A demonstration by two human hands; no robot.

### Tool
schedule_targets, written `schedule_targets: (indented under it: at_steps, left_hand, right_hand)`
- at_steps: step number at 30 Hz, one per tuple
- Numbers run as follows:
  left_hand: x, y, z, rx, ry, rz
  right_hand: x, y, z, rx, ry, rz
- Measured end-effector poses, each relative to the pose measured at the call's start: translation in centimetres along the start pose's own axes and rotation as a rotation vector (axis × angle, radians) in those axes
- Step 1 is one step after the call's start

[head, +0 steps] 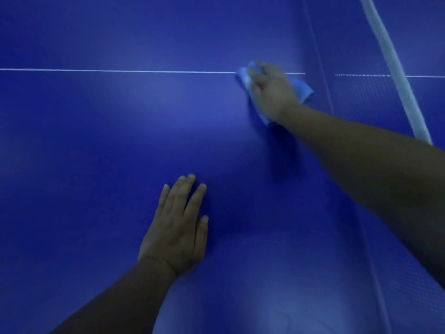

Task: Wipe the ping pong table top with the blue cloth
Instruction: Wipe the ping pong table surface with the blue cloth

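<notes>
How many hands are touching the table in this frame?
2. The left hand lies flat on the bare table near the camera; the right hand presses the cloth at the white line.

Games room: blue ping pong table top (pixel 120 128), white centre line (pixel 120 70), net (pixel 395 68)

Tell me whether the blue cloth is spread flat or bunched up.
Bunched up. The blue cloth lies crumpled under the right hand pressing it on the table top, uneven folds poking out on both sides.
</notes>
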State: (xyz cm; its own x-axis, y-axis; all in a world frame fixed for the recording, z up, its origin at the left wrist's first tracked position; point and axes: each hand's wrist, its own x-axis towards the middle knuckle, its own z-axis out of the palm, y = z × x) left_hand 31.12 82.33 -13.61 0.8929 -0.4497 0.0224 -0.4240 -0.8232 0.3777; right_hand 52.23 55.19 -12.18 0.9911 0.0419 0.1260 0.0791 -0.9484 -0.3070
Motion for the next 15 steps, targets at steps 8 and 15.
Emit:
schedule_targets:
  at_steps: [8,15]
  left_hand:
    - [-0.3,0.0,-0.3,-0.09,0.03,-0.043]
    - [-0.3,-0.1,-0.2,-0.076,-0.025,-0.041]
  right_hand:
    - [-11.6,1.3,-1.6,-0.018,-0.187,-0.286]
    - [-16.0,3.6,-3.0,-0.048,-0.032,-0.05]
